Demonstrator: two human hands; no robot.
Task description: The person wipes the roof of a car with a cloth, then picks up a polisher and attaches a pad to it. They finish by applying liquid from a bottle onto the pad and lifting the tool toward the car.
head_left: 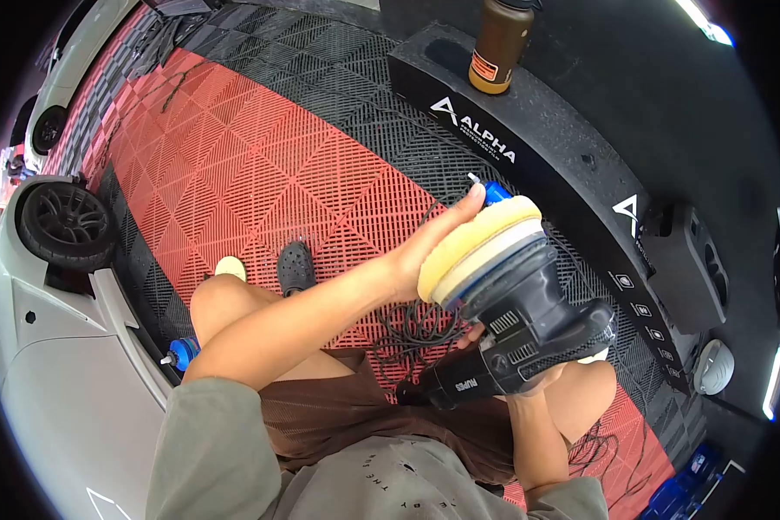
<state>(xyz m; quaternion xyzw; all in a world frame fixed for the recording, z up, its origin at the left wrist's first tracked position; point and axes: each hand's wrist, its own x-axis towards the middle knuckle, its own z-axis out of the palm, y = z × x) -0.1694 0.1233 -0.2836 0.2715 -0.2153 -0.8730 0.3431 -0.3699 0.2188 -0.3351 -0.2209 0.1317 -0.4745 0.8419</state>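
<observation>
A black RUPES polisher (529, 334) is held tilted above my lap, its round yellow foam pad (481, 243) facing up and to the left. My left hand (433, 243) grips the near left edge of that pad, with the thumb along its rim and the other fingers hidden behind it. Under the polisher's body, my right hand (537, 381) wraps round it and is mostly covered by it. Just past my left thumb shows a blue object (496, 192) with a pale tip, partly hidden by the pad.
A light-coloured car (69, 364) with a black wheel (67, 224) stands at left, a blue item (182, 353) beside it. Black cable (412, 338) lies coiled on the red and black grid floor (260, 165). A brown bottle (501, 48) stands on the black ALPHA bench (581, 139).
</observation>
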